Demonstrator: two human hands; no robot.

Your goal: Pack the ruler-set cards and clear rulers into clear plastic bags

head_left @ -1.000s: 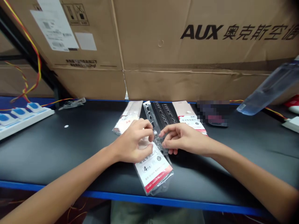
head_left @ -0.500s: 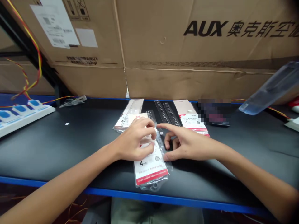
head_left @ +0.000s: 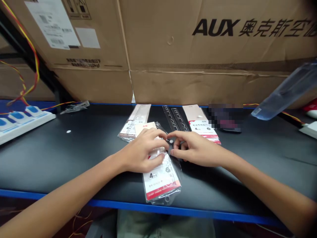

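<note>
A clear plastic packet (head_left: 160,185) with a white card marked "4" and a red band lies near the front edge of the table, in front of me. My left hand (head_left: 150,148) rests over its upper part, fingers bent and thumb on the card, gripping it; the hand hides the packet's middle. At the packet's right edge is my right hand (head_left: 192,147), index finger and thumb apart, the other fingers curled. Its fingertips are close to the packet and to the left fingertips; whether they touch is unclear. Clear plastic with dark markings (head_left: 158,125) shows just beyond my left hand.
Behind my hands lie more packets, one at left (head_left: 135,122) and one at right (head_left: 201,125), with clear stencil rulers (head_left: 170,117) between them. A power strip (head_left: 27,122) sits at left, a clear plastic case (head_left: 282,92) at right. A large cardboard box (head_left: 163,49) backs the table.
My right thumb has moved up and closer to the index finger, toward the left hand. The packet's near end has shifted slightly right. My left hand stays over the packet.
</note>
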